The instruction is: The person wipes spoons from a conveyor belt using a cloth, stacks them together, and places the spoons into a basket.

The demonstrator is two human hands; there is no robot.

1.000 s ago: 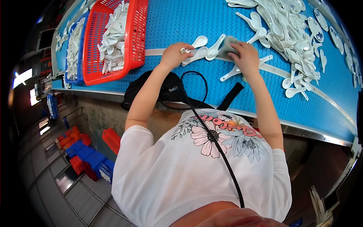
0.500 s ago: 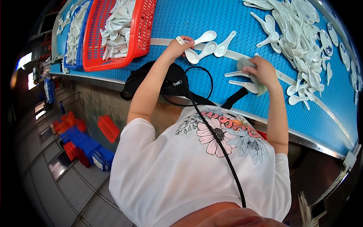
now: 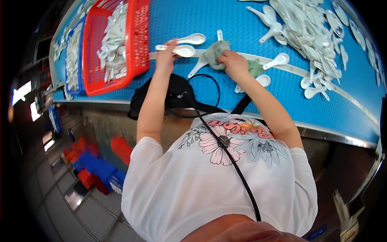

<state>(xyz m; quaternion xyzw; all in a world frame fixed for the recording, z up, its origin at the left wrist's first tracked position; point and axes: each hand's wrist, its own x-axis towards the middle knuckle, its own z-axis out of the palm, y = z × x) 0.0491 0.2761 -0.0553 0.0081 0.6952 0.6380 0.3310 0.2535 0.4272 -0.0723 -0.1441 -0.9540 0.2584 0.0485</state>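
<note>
My left hand [image 3: 166,56] is closed on a white spoon [image 3: 183,51], just right of the red basket. A second white spoon [image 3: 193,39] lies at its fingertips; I cannot tell whether it is gripped too. My right hand [image 3: 234,64] is closed on a grey-green cloth [image 3: 215,53], pressed over spoons on the blue mat. One spoon handle [image 3: 219,35] sticks out above the cloth, and part of another spoon [image 3: 197,67] shows at its lower left. Right of the hand lie a white spoon [image 3: 277,61] and another spoon [image 3: 263,80] partly behind my forearm.
The red basket [image 3: 138,40] holds many white spoons, with a blue basket [image 3: 82,60] of spoons beyond it. A large spoon pile [image 3: 302,36] covers the right of the blue mat [image 3: 181,20]. A black bag [image 3: 177,94] with a cord sits at the near edge.
My left hand has shifted left toward the red basket with the spoon. The right hand has swept left with the cloth, onto spoons that lay uncovered before. The camera view has shifted slightly.
</note>
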